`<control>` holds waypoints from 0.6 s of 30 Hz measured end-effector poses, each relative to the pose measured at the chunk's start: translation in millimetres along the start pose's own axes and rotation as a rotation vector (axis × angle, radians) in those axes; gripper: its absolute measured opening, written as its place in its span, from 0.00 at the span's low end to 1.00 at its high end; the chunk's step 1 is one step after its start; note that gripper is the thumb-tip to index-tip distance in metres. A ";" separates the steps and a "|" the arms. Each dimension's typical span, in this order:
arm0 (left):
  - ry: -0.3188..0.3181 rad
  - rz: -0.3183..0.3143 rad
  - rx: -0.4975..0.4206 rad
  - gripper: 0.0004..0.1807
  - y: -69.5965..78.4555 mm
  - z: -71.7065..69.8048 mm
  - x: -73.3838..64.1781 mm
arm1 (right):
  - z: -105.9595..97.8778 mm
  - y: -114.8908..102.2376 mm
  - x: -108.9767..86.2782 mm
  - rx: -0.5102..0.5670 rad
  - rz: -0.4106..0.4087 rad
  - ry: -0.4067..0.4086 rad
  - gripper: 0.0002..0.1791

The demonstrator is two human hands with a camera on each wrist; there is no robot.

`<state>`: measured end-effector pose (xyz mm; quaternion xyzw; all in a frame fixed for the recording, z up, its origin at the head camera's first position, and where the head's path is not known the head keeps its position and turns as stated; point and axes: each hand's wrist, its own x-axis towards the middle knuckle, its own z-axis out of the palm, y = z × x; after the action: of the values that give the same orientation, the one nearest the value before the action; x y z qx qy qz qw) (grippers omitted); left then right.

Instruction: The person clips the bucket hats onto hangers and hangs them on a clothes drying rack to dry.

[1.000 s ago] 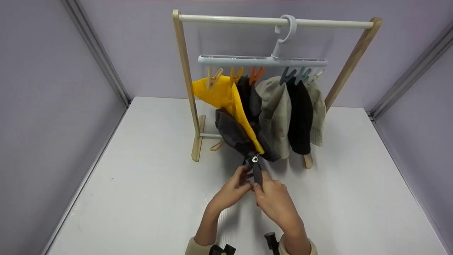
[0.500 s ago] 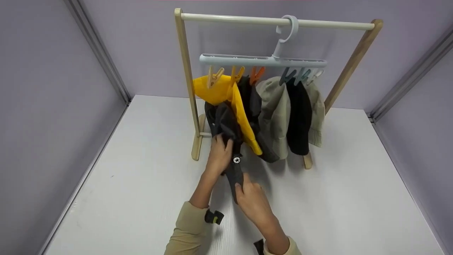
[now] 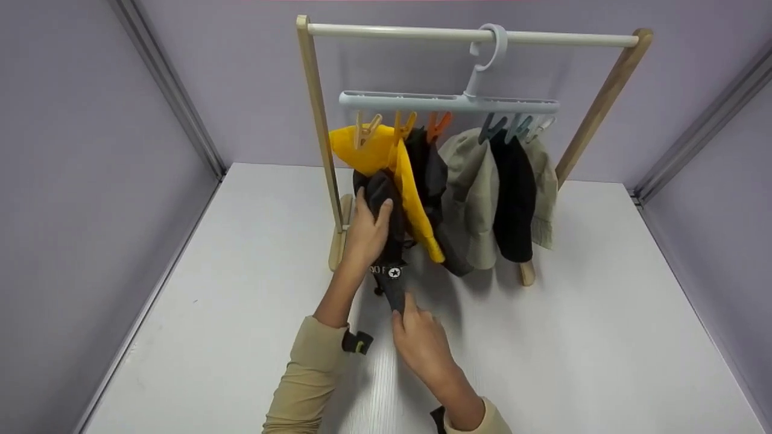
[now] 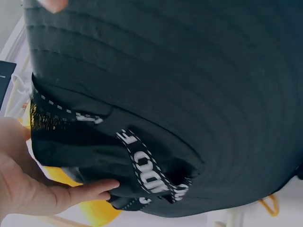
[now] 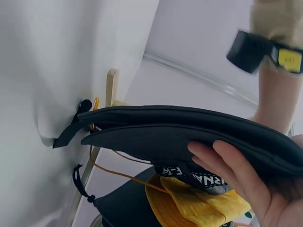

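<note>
A dark grey bucket hat [image 3: 395,292], folded together, is held in front of the left end of the rack. My left hand [image 3: 367,235] grips its crown, thumb and fingers on either side. Lower down, my right hand [image 3: 422,343] pinches the folded brim. The left wrist view shows the stitched brim [image 4: 189,85] up close and a black band with white lettering [image 4: 144,163], beside the left fingers. In the right wrist view the brim's two layers [image 5: 156,142] lie together in the right fingers, and an orange cord [image 5: 118,172] hangs below.
A light blue hanger [image 3: 410,102] on the wooden rack [image 3: 313,114] carries several clipped hats: a yellow hat [image 3: 368,147], a dark hat [image 3: 434,175], a beige hat [image 3: 473,205], a black hat [image 3: 512,199] and another beige one. A white table [image 3: 241,301] lies underneath.
Both hands first moved left with the hat. My left hand then slid up from near the brim to the crown, while the right kept its grip on the brim.
</note>
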<state>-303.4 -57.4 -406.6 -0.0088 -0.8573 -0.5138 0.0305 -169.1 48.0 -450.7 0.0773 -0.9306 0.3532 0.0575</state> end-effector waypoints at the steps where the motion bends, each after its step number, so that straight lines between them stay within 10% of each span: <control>1: 0.002 -0.003 0.007 0.40 1.6 0.2 1.3 | 1.2 -0.7 -1.2 -0.002 -0.015 0.004 0.13; 9: 0.095 0.046 0.096 0.28 10.7 -4.3 11.1 | 12.7 -8.7 -7.5 -0.068 -0.095 0.038 0.18; 18: -0.005 0.122 0.529 0.27 34.1 -19.4 30.1 | 22.8 -17.3 -7.6 -0.088 -0.117 0.040 0.18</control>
<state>-331.1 -58.9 -365.6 -0.0533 -0.9598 -0.2689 0.0602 -159.6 20.8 -457.7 0.1222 -0.9377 0.3095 0.0999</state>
